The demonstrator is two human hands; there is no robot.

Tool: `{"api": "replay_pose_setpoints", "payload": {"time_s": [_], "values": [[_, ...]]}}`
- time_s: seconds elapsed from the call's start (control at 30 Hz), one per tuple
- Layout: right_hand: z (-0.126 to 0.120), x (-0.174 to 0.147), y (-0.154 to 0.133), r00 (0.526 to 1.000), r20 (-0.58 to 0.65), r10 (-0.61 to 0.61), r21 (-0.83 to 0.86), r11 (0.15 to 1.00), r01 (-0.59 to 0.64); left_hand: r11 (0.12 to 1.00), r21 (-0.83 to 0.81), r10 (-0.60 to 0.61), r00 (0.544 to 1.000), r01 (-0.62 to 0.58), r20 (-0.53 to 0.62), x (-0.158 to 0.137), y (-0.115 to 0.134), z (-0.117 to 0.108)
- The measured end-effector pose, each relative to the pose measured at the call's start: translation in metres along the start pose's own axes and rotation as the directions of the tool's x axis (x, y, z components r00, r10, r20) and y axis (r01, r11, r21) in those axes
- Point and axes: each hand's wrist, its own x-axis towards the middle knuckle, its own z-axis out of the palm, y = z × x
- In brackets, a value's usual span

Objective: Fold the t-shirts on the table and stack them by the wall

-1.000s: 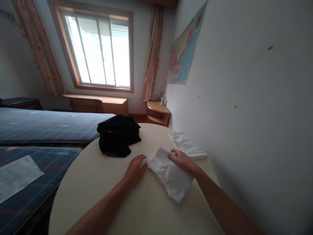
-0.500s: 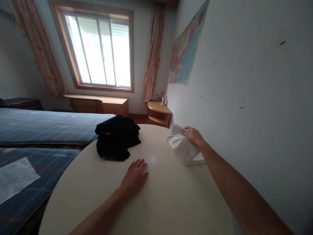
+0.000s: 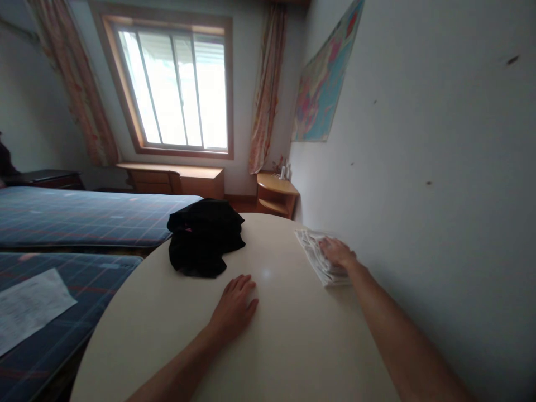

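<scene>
My left hand (image 3: 235,301) rests palm down on the cream round table (image 3: 276,346), its fingers loosely apart and nothing in it. Over at the table's right side, a folded white cloth (image 3: 313,251) lies flat in uneven layers. On top of it sits my right hand (image 3: 338,254), fingers laid down against the fabric; their tips are slightly blurred. A crumpled black garment (image 3: 203,237) with a small pink mark is heaped at the table's far left, beyond my left hand and apart from it.
The white wall (image 3: 439,234) runs close along the table's right side. To the left are plaid mattresses (image 3: 96,220), the nearer one bearing a sheet of paper (image 3: 36,307). A wooden corner shelf (image 3: 276,187) and a desk (image 3: 201,176) stand beyond, under the window.
My right hand has come down, and the white cloth it was lifting by an edge now lies flat beneath it. My left hand and the black garment stay in place.
</scene>
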Motion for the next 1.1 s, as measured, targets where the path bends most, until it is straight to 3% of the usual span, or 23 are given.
{"api": "replay_pose_setpoints", "payload": {"time_s": [0.27,0.4,0.57,0.73,0.83,0.9,0.97,1.1], "values": [[0.014,-0.04,-0.025,0.999,0.025,-0.041,-0.054,0.998,0.043,1.0,-0.012,0.014,1.0,-0.014,-0.018,0.0,-0.002,0.0],[0.021,-0.072,-0.062,0.993,0.004,-0.118,-0.047,0.992,0.118,1.0,-0.025,0.017,0.999,-0.018,-0.034,0.0,-0.002,-0.001],[0.044,-0.124,-0.109,0.968,0.121,-0.22,0.029,0.976,0.218,0.994,-0.108,-0.007,0.996,-0.003,-0.09,0.002,-0.004,0.002],[0.06,-0.155,-0.122,0.971,-0.011,-0.239,0.067,0.969,0.239,0.984,-0.139,-0.133,0.977,0.11,-0.166,0.012,-0.014,0.003],[0.06,-0.158,-0.119,0.965,-0.024,-0.262,0.085,0.961,0.263,0.99,-0.036,-0.144,0.96,0.14,-0.238,0.031,-0.029,-0.014],[0.059,-0.157,-0.117,0.964,-0.019,-0.266,0.093,0.959,0.266,0.99,0.075,-0.097,0.951,0.123,-0.292,0.047,-0.044,-0.034],[0.058,-0.155,-0.116,0.966,-0.013,-0.259,0.099,0.961,0.259,0.967,0.172,-0.121,0.933,0.188,-0.338,0.065,-0.061,-0.057],[0.061,-0.154,-0.115,0.967,-0.021,-0.255,0.115,0.96,0.256,0.908,0.324,-0.157,0.932,0.267,-0.328,0.09,-0.094,-0.093]]}}
